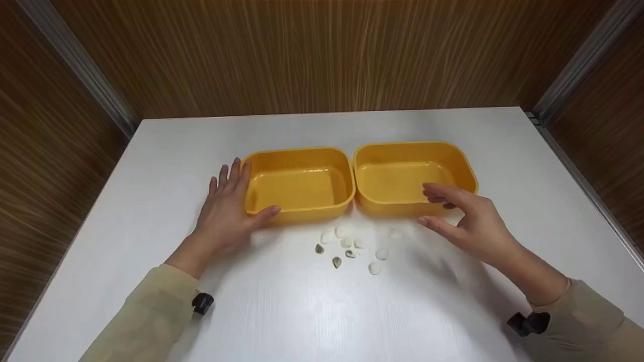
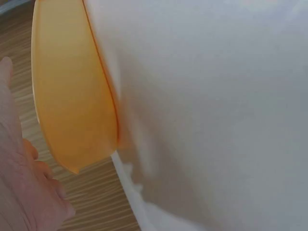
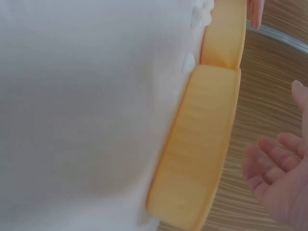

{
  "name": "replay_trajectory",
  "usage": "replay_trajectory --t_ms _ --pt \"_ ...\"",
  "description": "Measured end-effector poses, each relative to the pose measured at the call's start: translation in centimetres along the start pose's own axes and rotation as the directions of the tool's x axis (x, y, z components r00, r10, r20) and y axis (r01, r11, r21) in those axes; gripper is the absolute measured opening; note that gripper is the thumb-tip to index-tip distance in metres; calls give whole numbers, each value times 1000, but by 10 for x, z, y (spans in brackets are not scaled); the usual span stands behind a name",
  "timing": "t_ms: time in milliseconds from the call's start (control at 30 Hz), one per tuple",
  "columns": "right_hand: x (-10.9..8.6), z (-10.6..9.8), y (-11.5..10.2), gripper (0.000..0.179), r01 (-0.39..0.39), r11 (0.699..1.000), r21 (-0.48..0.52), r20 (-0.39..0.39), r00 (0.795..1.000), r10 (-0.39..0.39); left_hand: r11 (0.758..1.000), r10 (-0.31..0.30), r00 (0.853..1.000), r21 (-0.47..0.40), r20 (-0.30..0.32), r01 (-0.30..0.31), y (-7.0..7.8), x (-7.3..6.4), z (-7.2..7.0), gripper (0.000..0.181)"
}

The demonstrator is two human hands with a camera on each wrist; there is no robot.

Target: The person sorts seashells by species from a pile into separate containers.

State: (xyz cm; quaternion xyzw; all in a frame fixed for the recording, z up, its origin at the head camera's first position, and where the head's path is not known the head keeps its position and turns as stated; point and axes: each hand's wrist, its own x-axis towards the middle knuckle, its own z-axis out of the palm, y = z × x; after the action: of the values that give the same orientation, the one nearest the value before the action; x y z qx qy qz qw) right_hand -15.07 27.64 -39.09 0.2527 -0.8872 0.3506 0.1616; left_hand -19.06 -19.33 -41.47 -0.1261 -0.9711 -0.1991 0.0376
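Observation:
Two yellow rectangular containers stand side by side, the left container (image 1: 302,213) and the right container (image 1: 397,208); nothing lies in the visible part of either. My left hand (image 1: 224,208) spreads along the outer end of the left container, fingertips at its rim and thumb at its front corner. My right hand (image 1: 475,221) hovers by the front right corner of the right container, fingers loosely bent, thumb apart, with nothing between them. In front of the containers lie several small white rounded pieces (image 1: 375,268) and three small dark teardrop-shaped pieces (image 1: 337,262).
Everything rests on a white tabletop (image 1: 302,317). Wood-grain panels (image 1: 322,60) rise behind and at both sides, with metal strips at the corners. Each sleeve carries a small black wrist device (image 1: 203,303).

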Motion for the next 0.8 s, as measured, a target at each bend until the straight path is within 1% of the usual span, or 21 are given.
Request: replay_trajectory --t_ms 100,200,333,467,567,667,800 --pt "-6 5 1 57 -22 997 78 27 999 19 998 -11 1000 -55 3 11 -4 0 2 121" --pt "-10 11 3 50 -61 989 135 79 996 50 995 -20 1000 -99 8 21 -7 1 5 122" --pt "-13 18 7 43 -145 972 186 176 978 112 987 -34 999 -154 20 36 -10 3 9 124" --pt "-13 22 11 40 -239 951 195 264 947 184 979 -42 999 -197 23 45 -12 5 12 125" --pt "-13 26 13 41 -284 941 184 317 923 216 975 -47 999 -216 17 49 -14 5 13 127" --pt "-13 31 15 42 -295 940 171 352 909 221 972 -46 999 -229 9 46 -15 5 13 129" --pt "-11 37 17 41 -285 946 154 376 902 211 970 -47 999 -239 17 50 -16 5 13 130"
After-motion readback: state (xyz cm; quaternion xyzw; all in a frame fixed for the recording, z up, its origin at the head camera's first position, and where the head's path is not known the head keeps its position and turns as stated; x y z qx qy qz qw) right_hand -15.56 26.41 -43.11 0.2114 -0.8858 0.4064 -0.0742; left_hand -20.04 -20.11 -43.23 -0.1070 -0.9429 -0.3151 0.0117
